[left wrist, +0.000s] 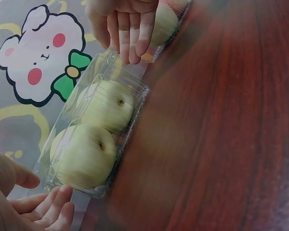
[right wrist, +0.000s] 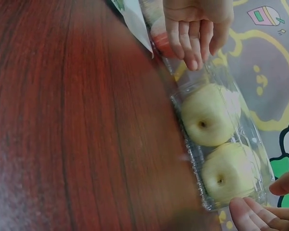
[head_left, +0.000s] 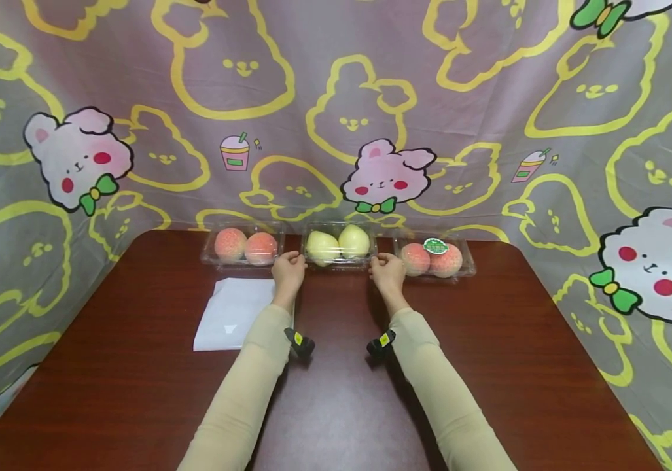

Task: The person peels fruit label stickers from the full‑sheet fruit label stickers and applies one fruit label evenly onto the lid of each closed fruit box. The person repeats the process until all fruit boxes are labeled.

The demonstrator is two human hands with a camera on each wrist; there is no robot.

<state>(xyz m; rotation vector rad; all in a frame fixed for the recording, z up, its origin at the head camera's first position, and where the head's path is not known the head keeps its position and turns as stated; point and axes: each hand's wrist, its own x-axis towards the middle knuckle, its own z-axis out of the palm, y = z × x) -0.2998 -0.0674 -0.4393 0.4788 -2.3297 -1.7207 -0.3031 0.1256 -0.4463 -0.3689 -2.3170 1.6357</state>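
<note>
A clear plastic box (head_left: 340,264) with two pale yellow-green fruits (left wrist: 108,107), round with dimpled tops, sits at the table's back edge. My left hand (head_left: 288,271) is at the box's left end, fingers relaxed and fairly straight, the fingertips right by the plastic. At the opposite end, my right hand (head_left: 389,271) mirrors it, its fingers (right wrist: 245,211) extended and the thumb apart from them. The box lies between the two hands, lid closed, resting flat.
Two more clear boxes with peaches flank it: a left box (head_left: 245,263) and a right box (head_left: 434,271) bearing a green label. A flat white packet (head_left: 232,311) lies near my left forearm. The patterned curtain (head_left: 324,140) hangs right behind the brown table (head_left: 506,340).
</note>
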